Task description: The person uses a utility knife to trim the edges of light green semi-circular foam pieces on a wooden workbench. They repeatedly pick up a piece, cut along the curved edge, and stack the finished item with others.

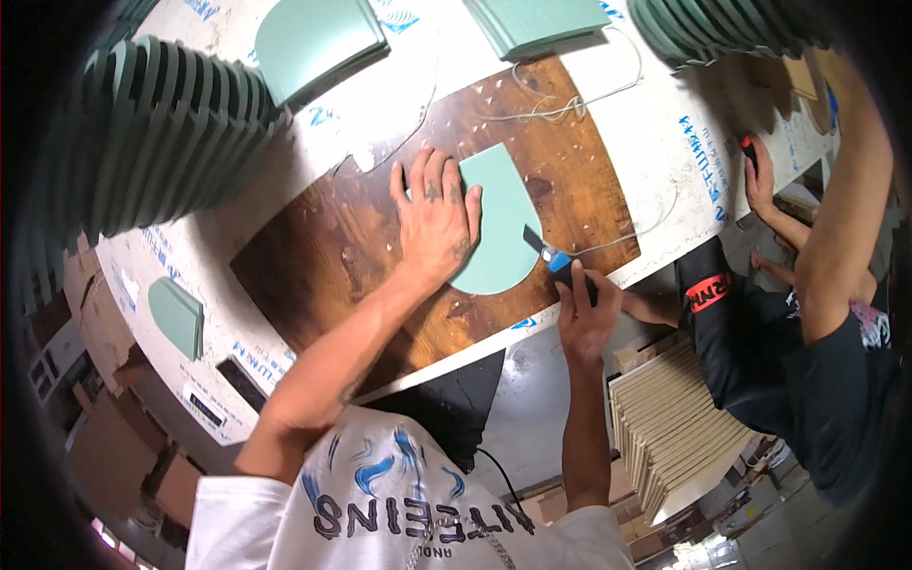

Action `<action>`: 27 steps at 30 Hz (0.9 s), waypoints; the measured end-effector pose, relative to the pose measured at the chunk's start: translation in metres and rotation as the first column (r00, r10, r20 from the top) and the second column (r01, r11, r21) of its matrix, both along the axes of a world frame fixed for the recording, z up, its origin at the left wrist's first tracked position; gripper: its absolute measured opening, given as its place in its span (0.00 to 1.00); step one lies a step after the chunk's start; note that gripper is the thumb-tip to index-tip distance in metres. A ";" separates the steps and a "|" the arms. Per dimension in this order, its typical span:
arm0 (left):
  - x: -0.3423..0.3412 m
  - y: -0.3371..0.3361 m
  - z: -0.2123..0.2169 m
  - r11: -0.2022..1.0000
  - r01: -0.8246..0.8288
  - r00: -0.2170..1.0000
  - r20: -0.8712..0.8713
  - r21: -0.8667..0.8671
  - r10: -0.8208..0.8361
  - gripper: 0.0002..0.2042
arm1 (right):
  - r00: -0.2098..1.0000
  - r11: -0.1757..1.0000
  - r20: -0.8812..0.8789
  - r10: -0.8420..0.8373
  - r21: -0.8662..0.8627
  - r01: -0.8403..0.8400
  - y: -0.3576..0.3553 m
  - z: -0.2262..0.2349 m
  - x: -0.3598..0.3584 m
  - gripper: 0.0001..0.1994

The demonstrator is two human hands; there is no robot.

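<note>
A pale green panel (503,223) with one rounded end lies flat on a brown wood-grain board (380,328). My left hand (437,218) rests on the panel's left side, pressing it with fingers stretched out. In my right hand (587,318), at the near right of the panel, is a utility knife (559,261) with a dark blade and a blue part near the blade. The fingers are wrapped round its black handle. The blade lies over the panel's rounded right edge; whether it touches cannot be made out.
Green panel stacks (318,43) lie at the back, with a rack-like row of curved green pieces (171,133) at left. A smaller green stack (176,318) and a phone-like black slab (242,380) are nearer. Thin cord (575,106) trails across. At right, a co-worker's hand (758,180) holds a red-and-black tool.
</note>
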State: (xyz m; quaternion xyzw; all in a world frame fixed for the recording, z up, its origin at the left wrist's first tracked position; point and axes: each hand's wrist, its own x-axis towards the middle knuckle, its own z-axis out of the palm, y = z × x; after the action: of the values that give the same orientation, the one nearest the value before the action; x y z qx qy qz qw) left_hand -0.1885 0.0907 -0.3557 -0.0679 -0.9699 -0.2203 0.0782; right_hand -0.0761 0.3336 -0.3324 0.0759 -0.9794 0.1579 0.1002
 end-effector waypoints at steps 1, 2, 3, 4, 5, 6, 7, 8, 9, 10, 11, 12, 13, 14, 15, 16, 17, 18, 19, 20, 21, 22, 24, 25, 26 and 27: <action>-0.006 0.000 0.002 1.000 0.000 1.000 -0.006 -0.015 0.000 0.22 | 1.000 1.000 0.000 0.001 0.006 -0.001 -0.001 -0.001 -0.003 0.24; -0.003 -0.001 0.000 1.000 0.001 1.000 -0.003 -0.004 -0.001 0.21 | 1.000 1.000 0.001 0.004 0.012 -0.004 -0.002 -0.003 -0.007 0.24; 0.001 -0.001 -0.001 1.000 0.001 1.000 0.000 0.008 -0.001 0.21 | 1.000 1.000 0.000 0.025 -0.005 -0.025 -0.004 -0.003 -0.012 0.24; 0.003 -0.001 0.000 1.000 0.004 1.000 0.002 0.021 -0.004 0.21 | 0.999 0.999 -0.003 0.041 -0.019 -0.041 -0.005 -0.002 -0.018 0.24; 0.003 -0.002 0.001 1.000 0.008 1.000 0.005 0.015 -0.008 0.22 | 0.998 0.998 -0.004 0.059 -0.034 -0.059 -0.008 -0.001 -0.025 0.24; 0.004 -0.003 0.001 1.000 0.011 1.000 -0.003 0.010 -0.011 0.22 | 0.998 0.997 0.014 0.063 -0.040 -0.063 -0.009 0.000 -0.036 0.23; 0.004 -0.003 0.000 1.000 0.017 1.000 -0.006 0.016 -0.017 0.22 | 0.996 0.995 -0.019 0.087 -0.042 -0.087 -0.012 -0.002 -0.050 0.22; 0.003 -0.003 0.000 0.999 0.024 1.000 -0.010 0.025 -0.024 0.22 | 0.993 0.993 -0.053 0.108 -0.041 -0.111 -0.017 -0.004 -0.066 0.21; 0.003 -0.004 0.001 0.999 0.029 1.000 -0.015 0.042 -0.028 0.22 | 0.995 0.995 -0.030 0.100 -0.022 -0.101 -0.022 -0.005 -0.082 0.20; 0.003 -0.004 0.000 0.999 0.032 0.999 -0.013 0.030 -0.032 0.22 | 0.995 0.995 -0.010 0.095 -0.006 -0.095 -0.029 -0.009 -0.098 0.18; 0.002 -0.003 0.000 0.999 0.034 0.999 -0.007 0.030 -0.033 0.22 | 0.993 0.994 -0.031 0.113 0.012 -0.113 -0.036 -0.008 -0.119 0.17; 0.003 -0.004 0.002 0.999 0.036 0.999 -0.001 0.033 -0.036 0.22 | 0.985 0.985 -0.041 0.166 -0.038 -0.167 -0.043 -0.003 -0.136 0.17; 0.003 -0.004 0.002 0.998 0.040 0.999 0.000 0.038 -0.040 0.23 | 0.987 0.987 -0.045 0.156 -0.023 -0.157 -0.046 -0.003 -0.148 0.16; 0.004 -0.004 0.002 0.999 0.034 0.999 0.008 0.031 -0.034 0.22 | 0.988 0.989 -0.056 0.145 -0.002 -0.145 -0.048 0.002 -0.160 0.16; 0.005 -0.005 0.004 0.999 0.030 0.999 0.014 0.024 -0.031 0.22 | 0.980 0.983 -0.100 0.169 -0.053 -0.175 -0.044 0.002 -0.164 0.16; 0.006 -0.004 0.003 1.000 0.022 1.000 0.015 0.020 -0.022 0.22 | 0.989 0.988 -0.026 0.146 -0.048 -0.147 -0.039 0.007 -0.158 0.17; 0.007 -0.004 -0.001 0.999 0.010 0.999 0.031 0.053 -0.012 0.24 | 0.994 0.993 0.010 0.105 -0.062 -0.104 -0.032 0.011 -0.144 0.18; 0.007 -0.005 0.002 0.998 0.027 0.999 0.024 0.054 -0.028 0.24 | 0.997 0.996 0.048 0.063 -0.074 -0.059 -0.024 0.015 -0.125 0.19; 0.006 -0.005 0.006 0.997 0.046 0.999 0.018 0.060 -0.047 0.25 | 0.989 0.996 0.146 -0.015 -0.090 0.028 -0.016 0.022 -0.101 0.21; 0.006 -0.006 0.010 0.995 0.069 0.998 0.009 0.065 -0.070 0.27 | 0.967 0.984 0.228 -0.117 -0.104 0.144 -0.014 0.034 -0.075 0.27; 0.006 -0.006 0.013 0.992 0.089 0.995 0.029 0.094 -0.092 0.31 | 0.950 0.967 0.244 -0.193 -0.115 0.226 -0.013 0.043 -0.049 0.29; 0.007 -0.006 0.013 0.989 0.118 0.992 0.035 0.089 -0.121 0.31 | 0.876 0.925 0.350 -0.331 -0.065 0.375 -0.014 0.050 -0.020 0.29; 0.004 0.002 0.010 0.971 0.228 0.972 0.036 0.079 -0.231 0.32 | 0.735 0.682 0.532 -0.420 -0.350 0.643 -0.004 0.030 0.052 0.22; 0.008 -0.002 0.020 0.972 0.212 0.976 0.031 0.102 -0.216 0.33 | 0.697 0.617 0.568 -0.438 -0.375 0.692 -0.012 0.028 0.074 0.19; 0.019 -0.004 0.015 0.981 0.192 0.981 0.010 -0.015 -0.192 0.32 | 0.680 0.553 0.542 -0.494 -0.408 0.727 -0.019 0.002 0.098 0.16; 0.035 -0.005 0.016 0.983 0.178 0.981 0.086 -0.055 -0.173 0.32 | 0.531 0.310 0.716 -0.454 -0.432 0.847 -0.046 0.018 0.097 0.15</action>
State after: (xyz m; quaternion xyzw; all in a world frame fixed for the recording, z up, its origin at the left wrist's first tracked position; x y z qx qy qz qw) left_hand -0.1535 0.0856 -0.3396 -0.1465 -0.9689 -0.1985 0.0173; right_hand 0.0209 0.2876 -0.3147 -0.4324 -0.7484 0.4994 -0.0600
